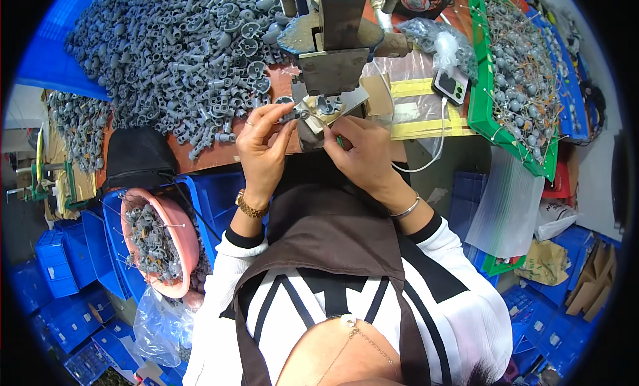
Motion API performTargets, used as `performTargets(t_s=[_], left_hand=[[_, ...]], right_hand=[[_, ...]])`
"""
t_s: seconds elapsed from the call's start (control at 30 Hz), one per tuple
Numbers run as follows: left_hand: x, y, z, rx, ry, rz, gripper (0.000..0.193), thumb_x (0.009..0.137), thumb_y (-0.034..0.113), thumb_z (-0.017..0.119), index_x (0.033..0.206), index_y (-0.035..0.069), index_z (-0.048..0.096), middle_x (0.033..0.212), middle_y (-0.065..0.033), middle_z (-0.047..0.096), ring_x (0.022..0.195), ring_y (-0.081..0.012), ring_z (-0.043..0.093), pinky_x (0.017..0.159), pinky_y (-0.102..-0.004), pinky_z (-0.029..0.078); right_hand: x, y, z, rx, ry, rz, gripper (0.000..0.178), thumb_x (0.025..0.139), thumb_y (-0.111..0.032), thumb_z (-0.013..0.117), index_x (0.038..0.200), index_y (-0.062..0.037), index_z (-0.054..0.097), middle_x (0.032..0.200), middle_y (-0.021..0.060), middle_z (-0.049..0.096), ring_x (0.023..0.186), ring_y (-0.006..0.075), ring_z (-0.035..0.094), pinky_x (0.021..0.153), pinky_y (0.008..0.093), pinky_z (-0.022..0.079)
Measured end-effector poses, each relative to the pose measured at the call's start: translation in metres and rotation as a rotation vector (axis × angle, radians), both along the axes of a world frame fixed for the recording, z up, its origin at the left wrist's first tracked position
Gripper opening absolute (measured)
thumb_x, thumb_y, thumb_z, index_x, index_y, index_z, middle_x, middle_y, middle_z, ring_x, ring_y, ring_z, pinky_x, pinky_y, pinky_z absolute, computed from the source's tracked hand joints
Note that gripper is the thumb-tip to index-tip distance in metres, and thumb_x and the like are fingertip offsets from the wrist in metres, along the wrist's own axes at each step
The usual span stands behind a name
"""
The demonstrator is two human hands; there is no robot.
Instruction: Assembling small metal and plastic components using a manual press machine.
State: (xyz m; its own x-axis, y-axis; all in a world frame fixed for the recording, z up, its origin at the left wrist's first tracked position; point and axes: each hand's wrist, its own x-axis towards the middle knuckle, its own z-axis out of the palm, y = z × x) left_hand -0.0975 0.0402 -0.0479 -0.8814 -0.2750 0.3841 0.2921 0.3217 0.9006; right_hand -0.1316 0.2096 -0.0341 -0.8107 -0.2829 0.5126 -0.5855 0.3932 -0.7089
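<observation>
My left hand (261, 143) is at the work spot under the press head, thumb and index finger closing at the end of a small grey plastic part (301, 113). My right hand (365, 150) is closed in a pinch just right of it; a bit of green shows between its fingers, but the thing itself is mostly hidden. Another grey part (326, 106) sits on the pale fixture between my hands, directly below the metal press head (333, 70).
A large heap of grey plastic parts (180, 60) covers the table's left side. At the right are a green tray (496, 130) of grey parts with wires, a phone (450, 86) on a white cable, and a plastic bag (446, 50). A pink basin (183, 233) and blue crates (60, 263) stand lower left.
</observation>
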Motion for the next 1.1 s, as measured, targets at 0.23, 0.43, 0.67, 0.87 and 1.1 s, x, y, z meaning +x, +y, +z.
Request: performTargets(t_s=[0.23,0.43,0.67,0.87,1.1], left_hand=[[0.004,0.0,0.008,-0.028,0.007,0.051,0.027,0.076,-0.007,0.07,0.102,-0.001,0.065,0.096,-0.0054,0.062,0.086,-0.0107,0.063,0.07,-0.0222,0.053],[0.011,0.003,0.023,0.527,-0.223,-0.197,0.024,0.076,-0.007,0.07,0.099,-0.003,0.064,0.094,-0.0041,0.061,0.081,-0.0089,0.06,0.07,-0.0208,0.051],[0.017,0.011,0.028,-0.127,0.065,-0.241,0.028,0.075,-0.001,0.071,0.103,0.003,0.07,0.102,-0.0112,0.064,0.089,-0.0184,0.06,0.074,-0.0268,0.048],[0.02,0.01,0.024,0.111,0.234,0.099,0.024,0.094,0.014,0.054,0.096,-0.006,0.067,0.103,-0.0149,0.064,0.096,-0.0218,0.059,0.087,-0.0325,0.046],[0.009,0.011,0.03,-0.486,0.364,0.478,0.048,0.072,0.014,0.078,0.113,-0.003,0.059,0.115,-0.0125,0.059,0.111,-0.0287,0.05,0.103,-0.0386,0.033]], right_hand=[[0.002,0.005,0.01,0.01,-0.004,0.146,0.015,0.075,-0.005,0.067,0.067,-0.0037,0.055,0.056,0.0058,0.051,0.045,0.0186,0.05,0.043,0.0315,0.037],[0.001,0.014,0.017,-0.112,-0.318,0.291,0.014,0.081,-0.007,0.067,0.071,-0.0003,0.059,0.06,0.0035,0.056,0.049,0.0096,0.05,0.045,0.0265,0.036],[-0.009,0.021,0.015,-0.445,-1.116,0.446,0.014,0.092,-0.013,0.06,0.088,-0.0003,0.065,0.067,0.0017,0.061,0.052,0.0055,0.051,0.049,0.0185,0.038],[-0.01,0.017,0.01,-0.641,-0.909,0.302,0.013,0.093,-0.013,0.059,0.099,-0.0008,0.059,0.075,0.0027,0.062,0.062,0.0057,0.055,0.057,0.0196,0.043],[-0.015,0.02,0.003,-0.213,-0.462,0.193,0.007,0.091,-0.006,0.059,0.095,-0.0008,0.058,0.076,-0.0001,0.059,0.07,0.0057,0.057,0.063,0.0196,0.045]])
